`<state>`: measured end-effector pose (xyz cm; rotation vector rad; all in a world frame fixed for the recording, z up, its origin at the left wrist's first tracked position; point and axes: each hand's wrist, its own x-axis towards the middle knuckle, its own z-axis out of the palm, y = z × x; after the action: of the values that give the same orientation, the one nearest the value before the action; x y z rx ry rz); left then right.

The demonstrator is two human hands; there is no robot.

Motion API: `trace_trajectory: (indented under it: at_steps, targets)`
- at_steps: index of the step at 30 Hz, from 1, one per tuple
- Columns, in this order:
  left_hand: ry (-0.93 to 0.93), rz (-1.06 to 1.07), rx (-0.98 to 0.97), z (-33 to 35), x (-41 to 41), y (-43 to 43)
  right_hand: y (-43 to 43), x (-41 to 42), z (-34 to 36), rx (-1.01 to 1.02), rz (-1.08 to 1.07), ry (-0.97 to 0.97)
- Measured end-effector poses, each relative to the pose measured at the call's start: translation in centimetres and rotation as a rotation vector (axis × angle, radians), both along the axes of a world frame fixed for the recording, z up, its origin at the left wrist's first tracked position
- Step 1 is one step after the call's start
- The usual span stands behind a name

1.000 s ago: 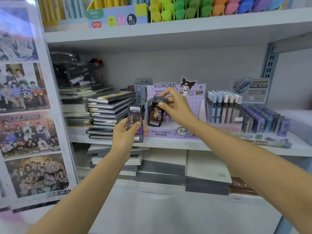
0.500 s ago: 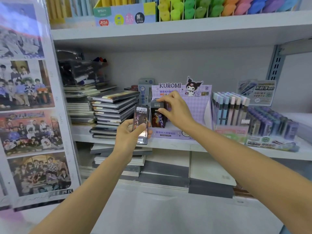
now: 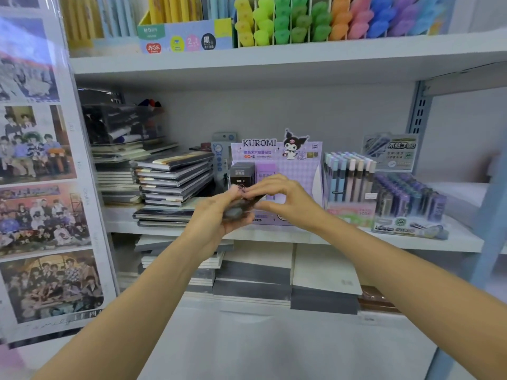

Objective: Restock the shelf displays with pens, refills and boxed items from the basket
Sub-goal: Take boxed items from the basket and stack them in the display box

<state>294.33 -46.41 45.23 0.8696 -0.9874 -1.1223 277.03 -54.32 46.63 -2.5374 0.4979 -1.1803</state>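
The left hand (image 3: 216,218) grips a blurred dark box (image 3: 240,211), long axis roughly crosswise, just before the display (image 3: 299,171), while the right hand (image 3: 288,201), nearer the free space behind, curls at its end, hold too blurred to tell.

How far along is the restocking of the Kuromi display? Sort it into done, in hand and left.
Done: a dark box stands in the Kuromi display beside a purple box. In hand: the left hand and right hand both grip a blurred dark pack before it. Left: that pack is not yet slotted in, and the display's right side looks unfilled.
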Motion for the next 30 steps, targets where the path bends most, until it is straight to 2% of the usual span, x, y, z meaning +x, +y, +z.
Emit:
trace_trajectory:
  at_steps: [3,7,9,12,14,16,19,21,23,28,30]
  targets:
    - [0.017,-0.083,0.035,0.4,-0.8,0.3,0.0,-0.9,-0.2,0.185,0.002,-0.102]
    - [-0.330,0.038,-0.072,-0.2,-1.8,0.5,-0.1,-1.8,-0.9,0.359,-0.020,-0.172]
    - [-0.423,0.107,-0.140,-0.6,-2.1,0.4,0.2,-2.1,-1.0,0.439,-0.007,-0.159]
    - [-0.553,0.188,-0.190,-0.7,-2.5,0.3,0.7,-2.3,-0.9,0.391,-0.016,-0.096]
    - [-0.695,0.209,-0.208,-0.7,-2.9,0.2,0.8,-2.2,-0.4,0.357,-0.052,-0.126]
    - [-0.807,0.219,-0.213,-0.7,-3.4,0.0,1.0,-2.2,0.3,0.405,0.000,-0.178]
    - [-0.741,0.152,-0.209,-1.0,-4.2,0.0,1.0,-2.6,0.9,0.500,0.090,-0.213]
    - [-0.626,0.114,-0.189,-1.3,-4.5,-0.1,1.1,-2.8,1.0,0.493,0.047,-0.269]
    - [-0.588,0.157,-0.155,-1.5,-4.7,0.1,1.0,-2.8,1.0,0.460,-0.054,-0.346]
    - [-0.936,0.329,-0.201,-2.0,-5.6,0.0,0.7,-2.7,0.8,0.466,-0.182,-0.474]
    - [-0.922,0.328,-0.232,-1.8,-6.0,0.1,0.8,-2.6,0.9,0.491,-0.143,-0.448]
